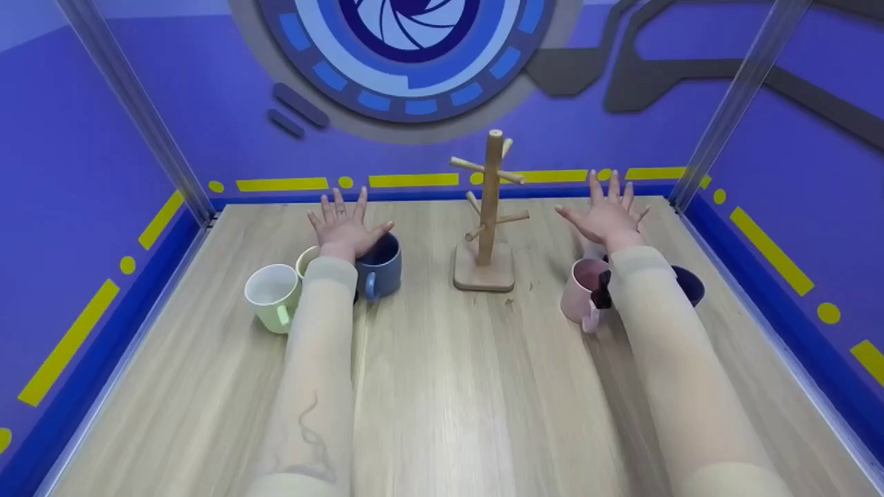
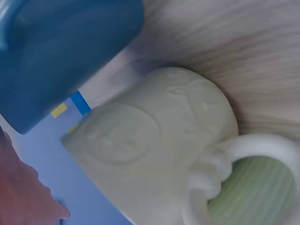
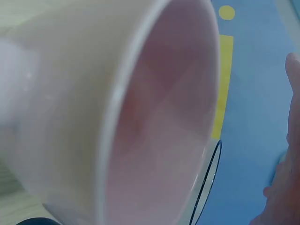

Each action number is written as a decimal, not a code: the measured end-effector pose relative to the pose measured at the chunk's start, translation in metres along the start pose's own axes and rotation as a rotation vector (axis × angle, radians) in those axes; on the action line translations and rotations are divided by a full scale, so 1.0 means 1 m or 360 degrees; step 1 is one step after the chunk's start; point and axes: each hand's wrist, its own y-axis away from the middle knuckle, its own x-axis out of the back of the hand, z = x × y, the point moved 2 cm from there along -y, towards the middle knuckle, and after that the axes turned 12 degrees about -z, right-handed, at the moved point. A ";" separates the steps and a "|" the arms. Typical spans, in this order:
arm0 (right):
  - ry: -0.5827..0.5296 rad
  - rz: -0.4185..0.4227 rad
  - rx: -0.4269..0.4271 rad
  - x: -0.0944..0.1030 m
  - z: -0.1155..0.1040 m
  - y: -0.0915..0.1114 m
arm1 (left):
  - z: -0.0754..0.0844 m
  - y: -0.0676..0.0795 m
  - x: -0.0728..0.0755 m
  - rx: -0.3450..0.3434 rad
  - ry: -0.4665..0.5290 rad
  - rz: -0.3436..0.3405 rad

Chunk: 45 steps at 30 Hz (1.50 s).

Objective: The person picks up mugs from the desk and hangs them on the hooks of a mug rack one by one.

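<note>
Both hands are held out over the table with fingers spread, holding nothing. My left hand [image 1: 343, 231] is above a blue mug [image 1: 387, 273] and a cream mug [image 1: 307, 261] that the forearm partly covers. A pale green mug [image 1: 271, 304] stands left of them. In the left wrist view the cream mug [image 2: 154, 122] shows a raised pattern, and fingers of the left hand [image 2: 23, 185] show at the edge. My right hand [image 1: 608, 219] is beyond a pink mug [image 1: 577, 297]; a dark blue mug [image 1: 690, 283] is half hidden by the sleeve.
A wooden mug tree [image 1: 489, 200] with bare pegs stands between the hands on the wooden table [image 1: 442, 386]. In the right wrist view a white mug with a dark rim [image 3: 206, 185] shows behind the pink one. Blue-purple panels [image 1: 62, 172] enclose the sides and back.
</note>
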 end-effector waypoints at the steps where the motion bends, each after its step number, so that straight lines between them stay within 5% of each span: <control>1: -0.0012 0.0000 0.0006 0.000 -0.001 0.000 | 0.002 0.001 0.000 -0.0010 0.0004 0.0005; 12: -0.0259 -0.0164 0.0103 0.003 -0.015 0.008 | 0.037 0.004 0.001 -0.0169 0.0343 -0.0057; 20: -0.0370 -0.0321 0.0298 0.011 -0.021 0.024 | 0.071 0.016 -0.011 -0.0437 0.0867 -0.0040; 26: -0.0487 -0.0380 0.0447 0.011 -0.017 0.043 | 0.095 0.038 -0.030 -0.0628 0.1190 0.0056; 34: -0.0655 -0.0478 0.0610 0.003 -0.006 0.070 | 0.116 0.077 -0.061 -0.0631 0.1576 0.0157; 39: -0.0657 -0.0411 0.0729 -0.004 0.007 0.080 | 0.127 0.093 -0.089 -0.0616 0.1696 0.0072; 45: -0.0637 -0.0405 0.0711 -0.015 0.020 0.089 | 0.152 0.110 -0.121 -0.0633 0.1691 -0.0183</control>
